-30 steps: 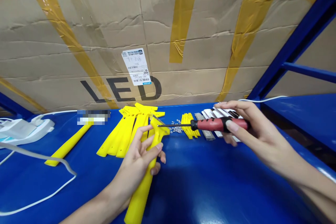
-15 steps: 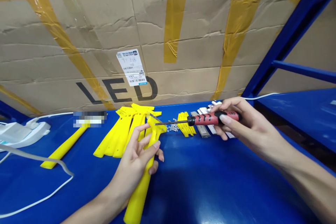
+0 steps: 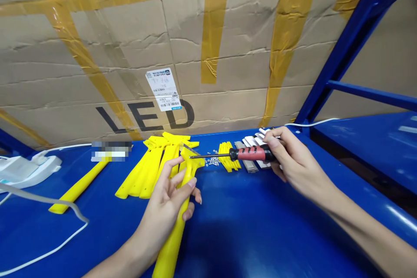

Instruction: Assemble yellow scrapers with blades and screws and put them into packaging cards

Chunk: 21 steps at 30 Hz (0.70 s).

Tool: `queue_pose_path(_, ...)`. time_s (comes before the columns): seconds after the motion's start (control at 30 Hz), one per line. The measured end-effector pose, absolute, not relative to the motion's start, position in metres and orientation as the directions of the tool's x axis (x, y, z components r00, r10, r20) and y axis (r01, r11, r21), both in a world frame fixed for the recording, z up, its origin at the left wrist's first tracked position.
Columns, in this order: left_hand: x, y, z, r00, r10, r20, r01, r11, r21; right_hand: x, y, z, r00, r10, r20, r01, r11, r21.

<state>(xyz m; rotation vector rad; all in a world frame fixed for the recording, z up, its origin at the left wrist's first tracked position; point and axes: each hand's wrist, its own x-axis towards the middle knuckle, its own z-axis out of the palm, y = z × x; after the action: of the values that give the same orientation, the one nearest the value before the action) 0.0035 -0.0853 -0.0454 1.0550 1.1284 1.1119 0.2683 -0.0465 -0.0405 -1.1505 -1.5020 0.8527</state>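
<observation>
My left hand [image 3: 167,202] is closed around a yellow scraper [image 3: 173,236], its head tilted up and away from me. A thin metal blade edge shows at the upper left of that head. In my right hand [image 3: 295,158] is a screwdriver [image 3: 250,153] with a red and black handle, gripped near its rear end. Its dark shaft points left, and the tip meets the scraper's head; any screw there is too small to make out. Behind the scraper lies a pile of yellow scraper handles [image 3: 140,178]. Small silver screws or nuts [image 3: 213,160] are scattered beyond the shaft.
Small yellow strips [image 3: 228,158], grey blades [image 3: 246,160] and white pieces [image 3: 252,141] lie along the back of the blue table [image 3: 247,230]. Another yellow-handled scraper [image 3: 81,184], a power strip [image 3: 35,171] and white cables are at left. A taped cardboard box [image 3: 241,65] stands behind.
My right fingers have shifted back on the screwdriver's handle and drawn in around its end. The tip remains at the scraper's head. My left hand keeps its grip; the view has tilted slightly.
</observation>
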Motion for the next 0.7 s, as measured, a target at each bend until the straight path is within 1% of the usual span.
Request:
queue_pose_path(0.07,0.003,-0.085,-0.046,0.051,0.991,-0.121,-0.125,0.126,0.984,0.269,-0.048,-0.04,-0.119,0.952,0.283,0.171,0.301,-0.938)
queue_pose_path(0.13,0.003,-0.084,-0.047,0.034,0.993,-0.11,-0.135,0.113,0.984,0.27,-0.049,-0.039,-0.208,0.927,0.312,0.092,0.337,-0.937)
queue_pose_path(0.17,0.002,-0.083,-0.047,0.043,0.993,-0.113,-0.131,0.117,0.984,0.27,-0.049,-0.039,-0.21,0.921,0.329,0.088,0.353,-0.932)
queue_pose_path(0.23,0.002,-0.083,-0.047,0.07,0.991,-0.116,-0.118,0.124,0.985,0.268,-0.049,-0.039,-0.116,0.933,0.341,0.156,0.357,-0.921)
queue_pose_path(0.3,0.003,-0.084,-0.046,0.088,0.99,-0.113,-0.101,0.122,0.987,0.267,-0.049,-0.039,-0.014,0.948,0.319,0.224,0.314,-0.923)
queue_pose_path(0.33,0.003,-0.085,-0.045,0.083,0.991,-0.108,-0.095,0.116,0.989,0.266,-0.049,-0.039,-0.001,0.954,0.299,0.218,0.292,-0.931)
queue_pose_path(0.4,0.004,-0.086,-0.044,0.061,0.993,-0.104,-0.081,0.108,0.991,0.267,-0.05,-0.037,-0.065,0.962,0.267,0.138,0.274,-0.952)
queue_pose_path(0.47,0.004,-0.086,-0.044,0.048,0.993,-0.11,-0.072,0.113,0.991,0.269,-0.05,-0.035,-0.157,0.949,0.275,0.061,0.287,-0.956)
queue_pose_path(0.5,0.004,-0.086,-0.045,0.059,0.992,-0.113,-0.075,0.117,0.99,0.27,-0.049,-0.034,-0.169,0.944,0.283,0.064,0.297,-0.953)
queue_pose_path(0.53,0.003,-0.086,-0.047,0.078,0.99,-0.118,-0.081,0.124,0.989,0.271,-0.049,-0.034,-0.147,0.945,0.292,0.1,0.307,-0.946)
queue_pose_path(0.63,0.003,-0.086,-0.054,0.11,0.986,-0.125,-0.106,0.136,0.985,0.273,-0.048,-0.036,-0.012,0.958,0.287,0.248,0.281,-0.927)
queue_pose_path(0.67,0.003,-0.086,-0.055,0.105,0.987,-0.122,-0.111,0.133,0.985,0.273,-0.048,-0.036,-0.004,0.962,0.274,0.26,0.266,-0.928)
queue_pose_path(0.7,0.003,-0.086,-0.056,0.092,0.989,-0.114,-0.113,0.124,0.986,0.274,-0.048,-0.036,-0.036,0.965,0.26,0.246,0.26,-0.934)
